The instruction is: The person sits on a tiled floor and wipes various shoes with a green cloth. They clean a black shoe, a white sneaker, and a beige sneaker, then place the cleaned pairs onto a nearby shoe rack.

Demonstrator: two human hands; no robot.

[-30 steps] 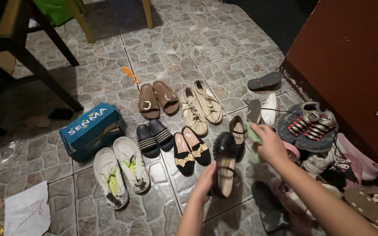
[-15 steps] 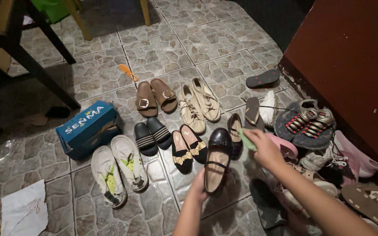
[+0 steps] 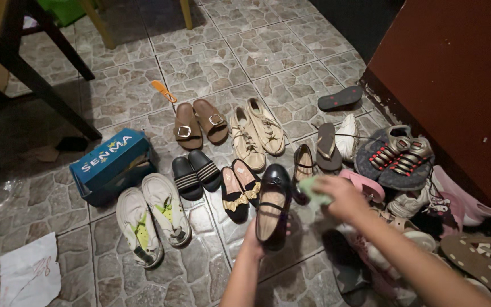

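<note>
Shoes spread in pairs over the tiled floor (image 3: 291, 40), one black shoe (image 3: 272, 206) lifted for a wipe.

Left hand (image 3: 255, 241) grasps the black shoe from beneath at its heel end, tilting the glossy toe up and away, seemingly to offer the upper to the cloth. Right hand (image 3: 343, 196) is clenched around a pale green cloth (image 3: 312, 189), pressed just beside the shoe's right edge. Its partner (image 3: 302, 165) lies on the floor close behind. Brown sandals (image 3: 201, 122), cream sneakers (image 3: 257, 132) and black slides (image 3: 196, 173) sit in neat rows; a blue box (image 3: 112, 165) rests at the left, and a jumbled heap crowds the brown wall (image 3: 456, 74).
</note>
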